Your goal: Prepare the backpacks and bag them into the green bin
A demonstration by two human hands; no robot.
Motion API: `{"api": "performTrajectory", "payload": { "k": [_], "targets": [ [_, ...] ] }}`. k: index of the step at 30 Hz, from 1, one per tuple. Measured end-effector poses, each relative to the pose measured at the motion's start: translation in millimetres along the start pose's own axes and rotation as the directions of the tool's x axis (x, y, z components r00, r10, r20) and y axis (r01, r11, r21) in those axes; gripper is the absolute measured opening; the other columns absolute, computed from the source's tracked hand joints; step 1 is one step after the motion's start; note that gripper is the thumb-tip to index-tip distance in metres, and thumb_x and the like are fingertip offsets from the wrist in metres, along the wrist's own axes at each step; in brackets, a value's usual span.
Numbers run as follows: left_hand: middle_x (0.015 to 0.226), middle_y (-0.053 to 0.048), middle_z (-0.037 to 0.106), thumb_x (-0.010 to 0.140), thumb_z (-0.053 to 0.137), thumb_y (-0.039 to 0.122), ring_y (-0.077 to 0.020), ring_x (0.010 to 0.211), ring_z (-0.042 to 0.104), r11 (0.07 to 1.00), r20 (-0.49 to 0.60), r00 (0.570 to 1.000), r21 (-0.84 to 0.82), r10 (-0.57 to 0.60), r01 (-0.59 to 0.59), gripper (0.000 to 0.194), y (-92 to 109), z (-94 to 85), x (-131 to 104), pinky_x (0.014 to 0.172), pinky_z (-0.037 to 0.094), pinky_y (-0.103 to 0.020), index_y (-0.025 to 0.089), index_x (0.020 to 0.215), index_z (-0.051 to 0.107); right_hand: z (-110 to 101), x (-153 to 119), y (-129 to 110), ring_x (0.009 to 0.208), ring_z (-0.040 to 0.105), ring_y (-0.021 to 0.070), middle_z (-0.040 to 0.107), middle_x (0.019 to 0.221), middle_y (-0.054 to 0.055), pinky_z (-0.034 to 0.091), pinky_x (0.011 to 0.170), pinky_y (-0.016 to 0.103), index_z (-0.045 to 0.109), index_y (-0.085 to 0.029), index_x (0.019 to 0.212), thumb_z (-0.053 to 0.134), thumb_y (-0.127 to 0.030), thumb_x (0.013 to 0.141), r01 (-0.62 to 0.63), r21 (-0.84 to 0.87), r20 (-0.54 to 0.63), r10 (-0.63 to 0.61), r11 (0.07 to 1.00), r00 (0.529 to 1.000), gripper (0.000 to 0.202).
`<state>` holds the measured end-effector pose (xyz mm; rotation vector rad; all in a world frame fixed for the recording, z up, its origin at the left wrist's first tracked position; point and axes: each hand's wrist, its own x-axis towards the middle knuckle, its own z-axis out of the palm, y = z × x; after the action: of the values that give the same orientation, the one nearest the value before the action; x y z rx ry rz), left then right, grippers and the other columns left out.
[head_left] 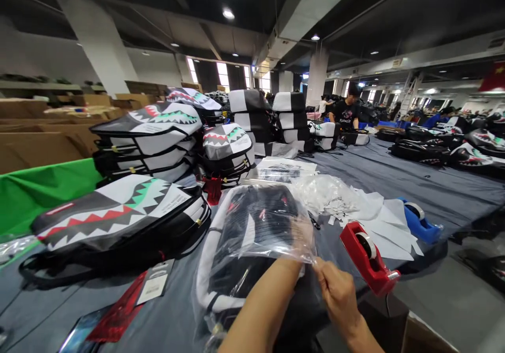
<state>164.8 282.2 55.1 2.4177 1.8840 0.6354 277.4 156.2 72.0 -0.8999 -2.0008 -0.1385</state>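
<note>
A black backpack (272, 205) with white edging lies in front of me, partly inside a clear plastic bag (252, 250). My left hand (302, 234) reaches under the plastic at the backpack's right side; its fingers are blurred by the film. At the bag's right edge, my right hand (335, 290) pinches the plastic. To the left lies a grey and white backpack (118, 211) with red and green zigzag teeth. A hang tag (154, 281) and red packaging (120, 311) are in front of it.
A red tape dispenser (369, 261) and a blue tape dispenser (420, 221) stand on the right. White paper sheets (389, 227) and crumpled plastic (327, 192) lie behind. Stacked backpacks (150, 142) rise at the back left. A person (347, 113) stands across the table.
</note>
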Motion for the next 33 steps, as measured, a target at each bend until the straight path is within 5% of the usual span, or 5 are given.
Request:
{"api": "performTrajectory", "payload": {
  "k": [7,12,15,22,33],
  "targets": [
    [0.139,-0.038,0.050,0.091,0.048,0.002,-0.0474,0.136,0.046,0.990,0.018,0.995,0.100,-0.102,0.100,0.041,17,-6.8,-5,0.108,0.042,-0.062,-0.007,0.131,0.056,-6,-67,39,0.048,0.064,0.0151,0.070,0.081,0.004,0.041,0.037,0.025,0.062,-0.021,0.107,0.038,-0.032,0.102,-0.096,-0.306,-0.005,0.099,0.947,0.995,0.027],
    [0.139,-0.018,0.061,0.086,0.069,0.032,-0.0323,0.139,0.048,0.906,0.149,0.894,-0.076,0.423,-0.417,0.040,10,-15.0,-145,0.115,0.043,-0.043,0.011,0.119,0.067,-21,-124,45,0.052,0.066,0.0175,0.068,0.082,0.004,0.044,0.040,0.026,0.057,-0.024,0.094,0.038,-0.034,0.095,-0.326,-0.392,-0.001,0.353,0.860,0.935,0.022],
    [0.126,-0.004,0.071,0.095,0.053,0.019,-0.0178,0.130,0.055,0.749,-0.168,0.742,-0.028,0.649,-0.662,0.031,-16,-32.8,-248,0.116,0.039,-0.032,0.018,0.124,0.063,-22,-147,35,0.062,0.070,0.0193,0.071,0.085,0.005,0.052,0.051,0.027,0.058,-0.023,0.096,0.039,-0.039,0.094,-0.435,-0.280,0.025,0.460,0.856,0.888,0.025],
    [0.120,-0.016,0.066,0.090,0.062,0.023,-0.0317,0.121,0.058,0.900,-0.611,0.757,0.163,-0.230,0.404,0.033,-104,-39.0,-326,0.102,0.043,-0.048,0.018,0.122,0.062,-24,-148,22,0.068,0.066,0.0218,0.067,0.084,0.009,0.053,0.061,0.031,0.059,-0.022,0.093,0.042,-0.054,0.094,-0.506,-0.135,0.043,0.515,0.852,0.856,0.036],
    [0.094,-0.003,0.075,0.077,0.050,0.067,-0.0275,0.092,0.070,0.223,-0.078,0.237,-0.698,-0.968,0.681,0.064,-122,-47.8,-397,0.082,0.054,-0.036,0.024,0.122,0.065,-55,-147,22,0.059,0.066,0.0215,0.065,0.072,0.003,0.054,0.058,0.032,0.049,-0.025,0.085,0.057,-0.060,0.079,-0.858,0.094,0.229,0.827,0.506,0.513,0.037]
  ]
}}
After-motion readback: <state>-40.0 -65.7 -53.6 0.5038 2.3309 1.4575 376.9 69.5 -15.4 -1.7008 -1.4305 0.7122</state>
